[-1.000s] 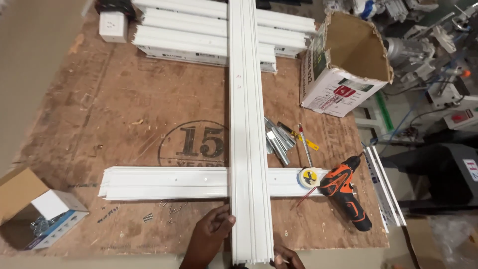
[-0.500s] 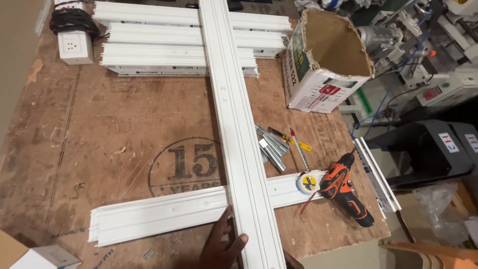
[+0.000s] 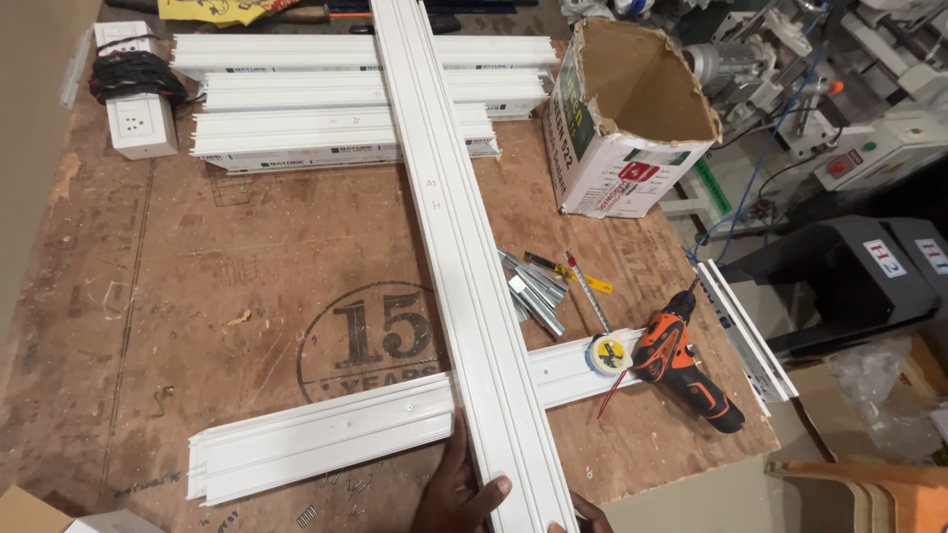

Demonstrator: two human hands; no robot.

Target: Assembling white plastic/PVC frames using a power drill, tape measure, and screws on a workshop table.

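Worn plywood counter (image 3: 247,247) fills the view, workshop machines crowding its right edge. At the bottom, the left hand (image 3: 456,494) grips the near end of a long white ribbed profile (image 3: 454,247), thumb laid across its top. The right hand (image 3: 590,515) barely shows at the frame's edge just beside the same end; whether it grips cannot be told. That long profile runs lengthwise away from the person, its far end pointing up past the top of the view, tilted slightly left. It lies across a shorter white profile (image 3: 326,434) running left to right. Just right of the crossing sit a tape measure (image 3: 608,353) and an orange drill (image 3: 686,370). Farther back: metal brackets (image 3: 533,286), a stack of white profiles (image 3: 296,99), and an open cardboard box (image 3: 632,118).
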